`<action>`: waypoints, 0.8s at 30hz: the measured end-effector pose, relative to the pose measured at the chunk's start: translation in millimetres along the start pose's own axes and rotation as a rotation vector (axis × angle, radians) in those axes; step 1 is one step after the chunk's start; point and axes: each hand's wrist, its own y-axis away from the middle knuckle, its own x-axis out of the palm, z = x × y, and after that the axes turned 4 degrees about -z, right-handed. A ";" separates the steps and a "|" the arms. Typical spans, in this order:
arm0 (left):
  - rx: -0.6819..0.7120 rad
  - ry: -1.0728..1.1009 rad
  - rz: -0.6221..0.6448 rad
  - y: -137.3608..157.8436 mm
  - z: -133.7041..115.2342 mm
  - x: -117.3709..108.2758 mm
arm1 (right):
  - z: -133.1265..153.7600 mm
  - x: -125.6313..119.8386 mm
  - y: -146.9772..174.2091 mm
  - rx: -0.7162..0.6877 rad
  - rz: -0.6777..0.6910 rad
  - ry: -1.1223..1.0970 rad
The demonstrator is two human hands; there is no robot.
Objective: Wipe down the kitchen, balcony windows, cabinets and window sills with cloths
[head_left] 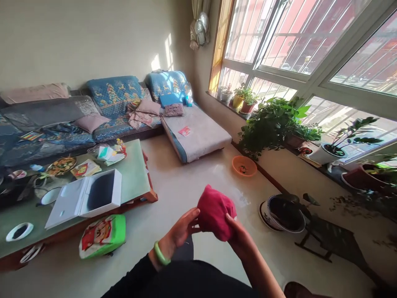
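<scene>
A bunched, deep-pink cloth [215, 213] is held up in front of me, above the floor. My left hand [183, 227], with a pale green bangle on its wrist, grips the cloth's left edge with thumb and fingers. On the other side my right hand [238, 235] is closed on the lower right of the cloth, thumb pressed on the near face and the other fingers hidden behind it. The cloth is folded into a compact bundle, so its full shape does not show.
To the left stands a low table [132, 165] with an open white box [116, 190] and dishes. A green bag [118, 236] lies beside it. Behind is a sofa [116, 130]. An orange basin [245, 166] and a large pot [281, 223] sit at right, under windowsill plants [273, 120].
</scene>
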 end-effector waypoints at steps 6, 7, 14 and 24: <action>-0.076 -0.003 0.058 -145.1 -97.8 32.7 | 86.6 14.9 -117.3 -0.024 -0.165 0.078; -0.071 -0.035 0.070 -168.6 -115.6 45.1 | 101.9 12.8 -132.4 -0.049 -0.202 0.073; -0.091 -0.112 0.200 -325.8 -195.3 147.0 | 190.4 -27.8 -243.1 -0.112 -0.327 -0.065; 0.074 -0.130 -0.015 -539.7 -282.5 232.8 | 366.5 -58.1 -462.3 -0.175 -0.252 0.061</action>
